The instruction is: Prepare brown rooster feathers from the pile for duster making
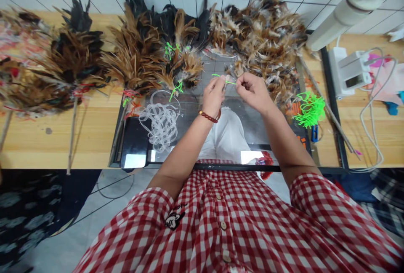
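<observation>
My left hand (215, 92), with a beaded bracelet on its wrist, is closed in a pinch near the middle of the dark glass-topped board (195, 115). A green string (231, 82) runs from its fingertips across to my right hand (251, 91), which pinches the other end. Something small and pale shows at the left fingertips, too small to name. Left of my hands lie small feather bunches (186, 68) tied with green string. A pile of loose brown feathers (268, 33) lies behind my right hand.
Green strings (311, 108) lie heaped at the right. A coil of clear ribbon (161, 125) and a phone (135, 142) lie at the left front. Feather dusters (75, 49) with sticks stretch further left. A white bottle (345, 16) and chargers (350, 70) stand at the right.
</observation>
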Available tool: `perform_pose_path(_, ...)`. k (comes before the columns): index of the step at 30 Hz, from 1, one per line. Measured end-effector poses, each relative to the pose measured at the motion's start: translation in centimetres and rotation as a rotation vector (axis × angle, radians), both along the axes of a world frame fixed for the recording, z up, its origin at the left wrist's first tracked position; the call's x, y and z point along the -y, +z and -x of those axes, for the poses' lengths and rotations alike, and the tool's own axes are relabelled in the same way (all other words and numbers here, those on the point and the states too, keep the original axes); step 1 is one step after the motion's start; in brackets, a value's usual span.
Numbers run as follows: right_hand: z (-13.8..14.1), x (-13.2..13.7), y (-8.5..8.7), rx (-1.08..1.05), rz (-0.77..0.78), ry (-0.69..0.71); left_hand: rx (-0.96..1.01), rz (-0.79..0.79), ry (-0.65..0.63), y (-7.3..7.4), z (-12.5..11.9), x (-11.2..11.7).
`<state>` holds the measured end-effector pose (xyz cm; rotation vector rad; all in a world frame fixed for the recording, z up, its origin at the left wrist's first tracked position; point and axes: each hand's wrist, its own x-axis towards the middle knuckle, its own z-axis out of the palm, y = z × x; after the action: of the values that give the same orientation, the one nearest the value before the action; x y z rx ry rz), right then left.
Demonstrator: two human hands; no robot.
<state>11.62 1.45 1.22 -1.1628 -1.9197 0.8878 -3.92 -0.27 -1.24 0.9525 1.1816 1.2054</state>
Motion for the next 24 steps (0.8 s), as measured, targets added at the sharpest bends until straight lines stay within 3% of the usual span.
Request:
perform_pose_path(3,-0.1,-0.5,-0.2,-0.132,0.2,0.054,0.197,0.051,0.045,0.7,0.2,0.1)
perform_pose_path(7,-0.1,-1.0,-0.6,-0.296,0.375,0.021,0.218,0.088,-0.049,1.3,0.7,0.3)
perform_pose_path(12,-0.7,-0.9,0.0,-0.289,0.271,-0.037,0.154,0.115,-0.21,1.1,0.5,0.5)
perform_pose_path(18,-1.3,-0.6,1.2,-0.128,0.07,0.007,-0.146,-0.097,-0.273,0.8,-0.2,1.0)
perform_pose_path(24,-1.4,-0.7,0.9,-0.002,0.02,0.087,-0.362,-0.243,-0.369,1.2,-0.8,1.6)
